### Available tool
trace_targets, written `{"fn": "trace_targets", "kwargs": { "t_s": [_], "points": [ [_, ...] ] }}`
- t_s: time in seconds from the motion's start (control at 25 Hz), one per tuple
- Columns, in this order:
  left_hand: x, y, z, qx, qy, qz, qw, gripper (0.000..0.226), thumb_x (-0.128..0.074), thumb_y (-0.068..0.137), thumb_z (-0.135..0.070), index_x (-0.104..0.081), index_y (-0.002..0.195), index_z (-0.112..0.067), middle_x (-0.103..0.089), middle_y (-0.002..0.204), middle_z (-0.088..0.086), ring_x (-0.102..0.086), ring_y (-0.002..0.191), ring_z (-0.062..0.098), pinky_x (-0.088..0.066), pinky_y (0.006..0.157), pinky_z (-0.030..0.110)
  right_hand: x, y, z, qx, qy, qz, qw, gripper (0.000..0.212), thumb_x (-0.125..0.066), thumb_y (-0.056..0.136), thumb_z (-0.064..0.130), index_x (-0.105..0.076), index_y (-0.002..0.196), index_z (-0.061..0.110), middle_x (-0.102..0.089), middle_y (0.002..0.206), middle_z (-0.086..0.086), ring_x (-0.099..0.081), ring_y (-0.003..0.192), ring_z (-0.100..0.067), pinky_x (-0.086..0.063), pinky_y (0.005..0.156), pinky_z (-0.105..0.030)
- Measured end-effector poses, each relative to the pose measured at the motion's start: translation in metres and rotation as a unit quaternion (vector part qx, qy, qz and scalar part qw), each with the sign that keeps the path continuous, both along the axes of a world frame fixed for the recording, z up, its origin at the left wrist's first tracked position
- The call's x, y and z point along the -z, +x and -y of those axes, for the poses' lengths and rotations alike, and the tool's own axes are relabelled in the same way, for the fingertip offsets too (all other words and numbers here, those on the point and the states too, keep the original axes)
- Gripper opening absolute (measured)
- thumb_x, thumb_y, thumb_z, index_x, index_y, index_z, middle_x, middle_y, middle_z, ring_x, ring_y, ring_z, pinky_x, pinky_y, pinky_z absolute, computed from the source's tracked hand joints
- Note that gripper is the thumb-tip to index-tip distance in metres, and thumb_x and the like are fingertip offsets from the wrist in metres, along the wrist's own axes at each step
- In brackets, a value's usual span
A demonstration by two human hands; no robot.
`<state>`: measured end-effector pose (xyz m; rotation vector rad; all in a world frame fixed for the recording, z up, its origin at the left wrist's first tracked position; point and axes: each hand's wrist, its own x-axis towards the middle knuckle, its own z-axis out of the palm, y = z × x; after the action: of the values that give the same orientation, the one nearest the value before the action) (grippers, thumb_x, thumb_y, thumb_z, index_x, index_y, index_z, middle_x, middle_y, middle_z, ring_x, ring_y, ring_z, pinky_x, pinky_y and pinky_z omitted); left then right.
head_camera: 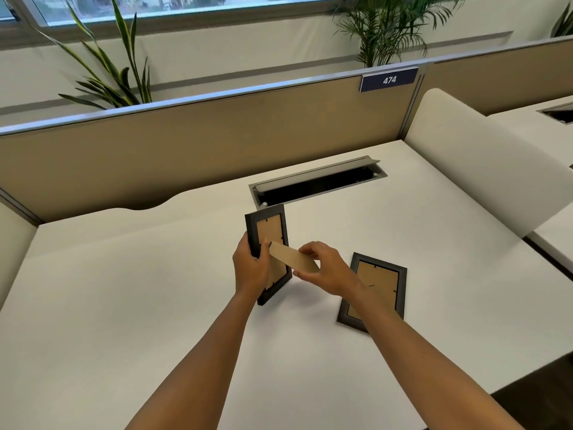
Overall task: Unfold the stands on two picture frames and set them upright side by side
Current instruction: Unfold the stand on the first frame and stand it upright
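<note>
Frame number one (269, 243) is held with its back toward the person, its lower corner close to the white desk (124, 290) or touching it; which of the two I cannot tell. The left hand (251, 268) is closed around its left edge, thumb across the back, and this keeps the frame steady while the other hand works. The right hand (325, 270) pinches the free end of the cardboard stand (294, 259) between thumb and fingers and holds it away from the backing, so the stand seems to be about half open. I judge that this is the unfolding step for the first frame.

The second frame (373, 290) lies flat, back side up, just right of the hands and partly under the right forearm. Its stand is not clearly visible, so it is probably not yet unfolded. It lies near, which should make it easy to place both side by side later
</note>
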<state>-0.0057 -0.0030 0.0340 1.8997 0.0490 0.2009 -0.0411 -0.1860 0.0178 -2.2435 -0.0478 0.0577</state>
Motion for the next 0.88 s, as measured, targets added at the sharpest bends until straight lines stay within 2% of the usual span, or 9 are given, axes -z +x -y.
{"fn": "trace_targets", "kwargs": {
  "t_s": [0.16,0.28,0.44,0.52,0.56,0.68,0.72,0.8,0.88],
  "points": [
    [-0.008,-0.004,0.013,-0.020,-0.036,0.019,0.999,0.019,-0.057,0.098,-0.017,-0.055,0.115,-0.025,-0.057,0.093,-0.021,-0.058,0.084,-0.006,-0.046,0.070,0.002,0.002,-0.009,-0.008,0.027,-0.006,0.033,0.999,0.072,-0.077,0.081,0.040,-0.046,0.141,0.017,-0.051,0.142,0.003,-0.049,0.129,-0.014,-0.041,0.108,-0.028],
    [-0.008,-0.003,0.019,-0.071,-0.047,0.038,0.996,0.010,-0.055,0.099,-0.016,-0.054,0.103,-0.025,-0.057,0.093,-0.008,-0.058,0.083,0.000,-0.050,0.076,0.018,0.009,-0.028,-0.025,0.057,0.034,0.108,0.992,0.079,-0.077,0.076,0.049,-0.047,0.142,0.016,-0.052,0.137,0.012,-0.048,0.127,-0.002,-0.038,0.108,-0.016],
    [-0.004,-0.002,0.031,-0.121,-0.044,0.073,0.989,0.009,-0.059,0.097,-0.017,-0.057,0.105,-0.017,-0.045,0.133,0.000,-0.060,0.090,-0.005,-0.046,0.075,0.007,0.018,-0.043,-0.060,-0.016,0.048,0.042,0.998,0.063,-0.073,0.080,0.042,-0.055,0.135,0.016,-0.064,0.130,0.002,-0.061,0.116,-0.012,-0.051,0.101,-0.026],
    [-0.002,-0.008,0.039,-0.126,-0.049,0.097,0.986,0.018,-0.061,0.095,-0.016,-0.055,0.106,-0.030,-0.042,0.137,0.005,-0.063,0.093,0.009,-0.046,0.079,0.014,0.023,-0.042,-0.074,0.001,0.036,0.027,0.999,0.041,-0.073,0.085,0.031,-0.062,0.121,0.012,-0.071,0.115,-0.005,-0.068,0.100,-0.020,-0.057,0.090,-0.032],
    [-0.003,-0.011,0.042,-0.121,-0.048,0.105,0.986,0.034,-0.062,0.095,-0.016,-0.050,0.106,-0.045,-0.044,0.135,0.008,-0.063,0.095,0.015,-0.047,0.081,0.017,0.025,-0.041,-0.078,0.021,0.042,0.025,0.999,0.034,-0.072,0.087,0.025,-0.064,0.117,0.010,-0.072,0.110,-0.007,-0.069,0.095,-0.022,-0.059,0.086,-0.032],
    [-0.007,-0.015,0.045,-0.095,-0.083,0.083,0.989,0.062,-0.068,0.091,-0.020,-0.037,0.105,-0.072,-0.055,0.128,0.008,-0.065,0.099,0.017,-0.053,0.086,0.023,0.026,-0.041,-0.081,0.077,0.104,0.058,0.990,0.028,-0.067,0.091,0.017,-0.064,0.118,0.014,-0.073,0.107,-0.002,-0.070,0.092,-0.017,-0.060,0.084,-0.028],
    [-0.006,-0.016,0.042,-0.077,-0.086,0.083,0.990,0.057,-0.071,0.089,-0.024,-0.040,0.109,-0.068,-0.057,0.127,0.004,-0.065,0.101,0.015,-0.055,0.085,0.022,0.026,-0.040,-0.077,0.097,0.120,0.071,0.985,0.028,-0.064,0.093,0.015,-0.063,0.121,0.015,-0.072,0.108,0.001,-0.069,0.093,-0.013,-0.058,0.085,-0.025],
    [-0.001,-0.015,0.032,-0.021,-0.075,0.098,0.992,0.035,-0.072,0.085,-0.033,-0.054,0.114,-0.042,-0.060,0.124,-0.003,-0.064,0.107,0.012,-0.055,0.086,0.019,0.029,-0.034,-0.061,0.131,0.128,0.084,0.979,0.029,-0.061,0.094,0.009,-0.061,0.122,0.017,-0.072,0.107,0.003,-0.068,0.095,-0.010,-0.057,0.086,-0.023],
    [0.008,-0.011,0.019,0.018,-0.045,0.113,0.992,0.032,-0.072,0.085,-0.033,-0.056,0.111,-0.025,-0.060,0.123,-0.007,-0.060,0.114,0.012,-0.050,0.092,0.017,0.037,-0.027,-0.039,0.137,0.136,0.069,0.979,0.030,-0.061,0.092,0.005,-0.059,0.119,0.019,-0.071,0.104,0.002,-0.069,0.096,-0.012,-0.059,0.086,-0.029]
  ]
}}
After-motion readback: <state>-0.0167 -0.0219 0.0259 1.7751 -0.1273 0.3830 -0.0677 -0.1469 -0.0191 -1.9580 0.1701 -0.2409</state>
